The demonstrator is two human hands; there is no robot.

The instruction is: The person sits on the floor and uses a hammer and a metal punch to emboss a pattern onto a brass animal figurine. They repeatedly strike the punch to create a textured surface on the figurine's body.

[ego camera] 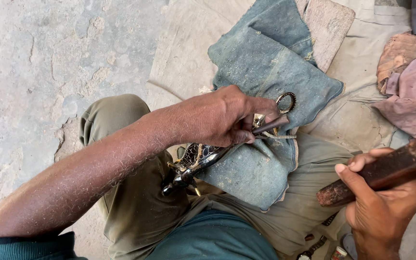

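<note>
Your left hand (222,118) at frame centre pinches a thin dark punch (270,124), its tip on a patterned metal figure (196,161) lying across the blue denim pad (266,72) on your knee. A ring (286,102), perhaps part of the figure, shows just above. Your right hand (379,212), lower right, clenches a wooden mallet handle (386,171)

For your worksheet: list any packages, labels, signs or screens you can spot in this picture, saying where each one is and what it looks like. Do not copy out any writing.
Small container: bottom edge, right of centre, below the right hand; roundish, white with a red band; possibly labelled, too small to tell.
No signs or screens are in view; the rest is cloth, stone, a metal piece and a wooden handle.
</note>
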